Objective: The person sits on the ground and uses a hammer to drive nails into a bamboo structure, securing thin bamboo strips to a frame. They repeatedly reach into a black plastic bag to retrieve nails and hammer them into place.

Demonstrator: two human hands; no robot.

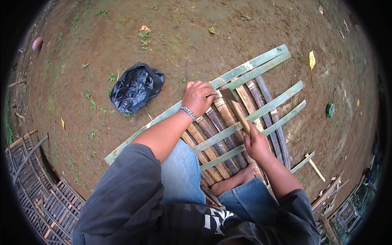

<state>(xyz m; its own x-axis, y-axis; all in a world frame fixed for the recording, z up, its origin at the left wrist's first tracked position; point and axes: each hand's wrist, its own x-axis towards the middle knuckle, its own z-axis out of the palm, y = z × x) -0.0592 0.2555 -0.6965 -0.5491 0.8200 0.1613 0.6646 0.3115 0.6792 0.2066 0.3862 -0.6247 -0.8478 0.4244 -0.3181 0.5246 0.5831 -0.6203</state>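
My right hand (257,143) is wrapped round the wooden handle of a hammer (240,114). Its dark head lies over the slats, close to my left fingers. With its fingertips pinched together, my left hand (199,98) holds a thin dark piece that looks like a nail at the panel's far edge. Below both hands is a slatted bamboo panel (220,141), with brown slats crossed by long green bamboo strips (265,61). A bare foot (237,179) rests on the panel near my knees.
A crumpled black plastic bag (136,87) lies on the dirt left of the panel. A green tape measure (330,109) lies at the right. More slatted panels (45,200) are at the lower left, and bamboo offcuts (314,167) at the lower right.
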